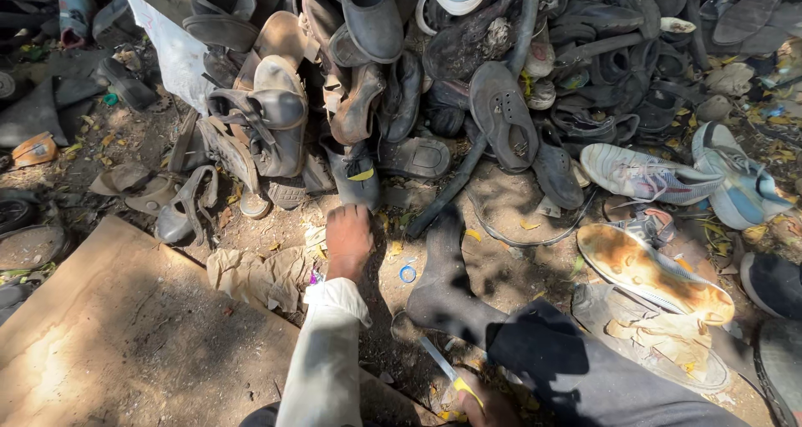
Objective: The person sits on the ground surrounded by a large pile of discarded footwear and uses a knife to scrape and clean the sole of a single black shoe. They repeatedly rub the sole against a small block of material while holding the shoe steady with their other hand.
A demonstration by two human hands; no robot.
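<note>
My left hand point(349, 239), at the end of a white sleeve, reaches forward, knuckles up, fingertips down on the dirt. It rests just below a dark shoe with a yellow mark point(355, 180) at the foot of the shoe pile. Whether anything is under its fingers is hidden. My right hand point(489, 408) sits at the bottom edge, closed around a yellow-handled blade tool point(441, 366) that points up and left. My leg in dark trousers stretches out between the hands, ending in a black-socked foot point(443, 268).
A big heap of worn shoes and sandals point(501, 109) fills the top. White sneakers point(643, 176) and an upturned orange-stained sole point(652, 272) lie at the right. A brown board point(125, 327) covers the lower left, beside crumpled paper point(259, 277). A small blue ring point(408, 273) lies on the dirt.
</note>
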